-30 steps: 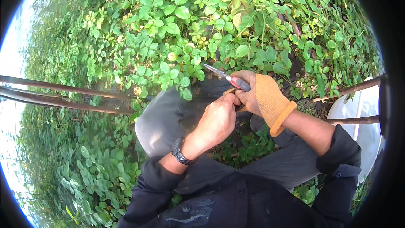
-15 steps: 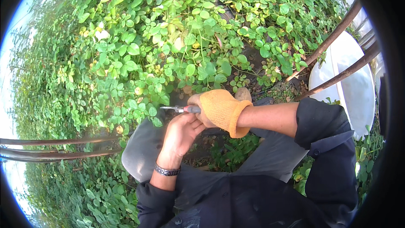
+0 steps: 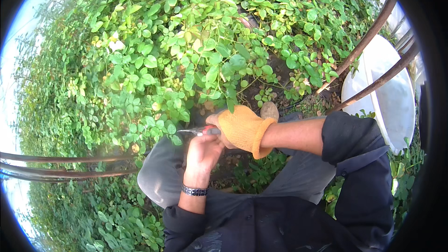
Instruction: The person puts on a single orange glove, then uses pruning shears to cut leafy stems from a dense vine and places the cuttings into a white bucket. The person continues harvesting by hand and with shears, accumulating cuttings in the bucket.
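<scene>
My right hand point(image 3: 242, 128), in a knitted yellow-orange glove, grips a pair of pruning shears point(image 3: 212, 131) with red and grey handles. Their thin metal blades point left, beside some leaves above my left knee. My bare left hand point(image 3: 204, 152), a dark linked band on its wrist, is pressed close below the shears. Its thumb lies by the handle and its fingers curl in toward the glove; what they hold, if anything, is hidden. Leafy stems of the green bushes point(image 3: 219, 60) hang just beyond both hands.
Dark rods cross at the left point(image 3: 70, 175) and slant down at the right point(image 3: 368, 35). A large white rounded tub-like object point(image 3: 401, 79) stands behind the right rods. My bent grey-trousered knee point(image 3: 156, 177) is close by the left hand, and a brown shoe tip point(image 3: 269, 111) shows beyond the glove.
Both hands have moved slightly down toward me, with the shears still in the right one. The left hand has shifted right, closer against the glove. Leafy stems beyond the glove have shifted.
</scene>
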